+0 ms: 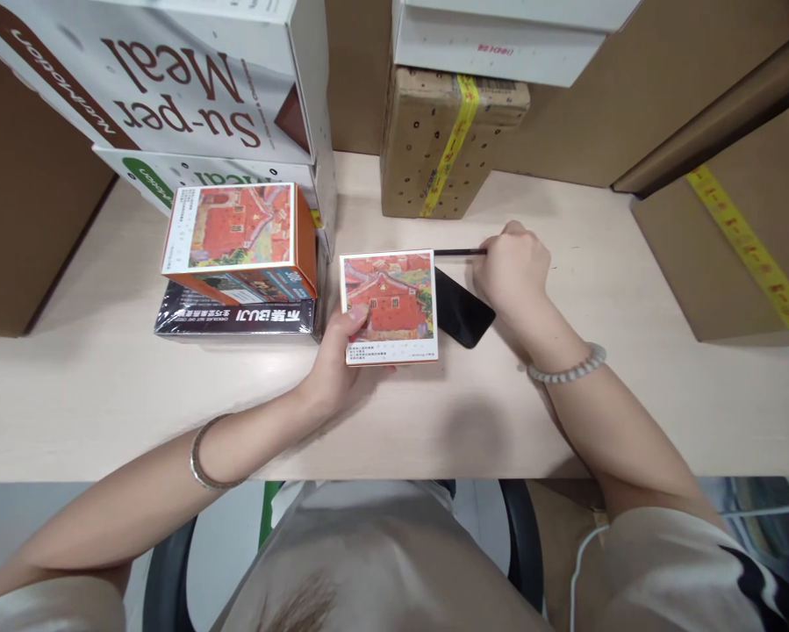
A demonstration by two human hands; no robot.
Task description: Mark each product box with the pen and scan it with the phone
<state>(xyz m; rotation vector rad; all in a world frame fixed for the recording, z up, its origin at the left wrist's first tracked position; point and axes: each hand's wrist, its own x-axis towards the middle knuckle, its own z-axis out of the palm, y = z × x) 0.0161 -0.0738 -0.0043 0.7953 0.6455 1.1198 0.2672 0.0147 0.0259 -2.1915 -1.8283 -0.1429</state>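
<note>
My left hand (337, 355) grips a flat printed box (394, 298) with a red house painting and white border, its thumb lying across the picture. My right hand (516, 272) is closed around a thin black stick (458, 253), perhaps a pen. The stick's far end meets or passes behind the box's top right corner; I cannot tell which. Partly covered by the held box, a black phone (466, 309) lies on the table between my hands. To the left, a similar orange picture box (242, 228) rests on a dark, shiny wrapped box (236, 320).
White boxes (190, 88) with "Su-per Meal" lettering are stacked at the back left. A brown carton (426, 149) with yellow tape stands at the back, with a white box (492, 48) above it. Another taped carton (729, 254) is at the right of the pale table (387, 430).
</note>
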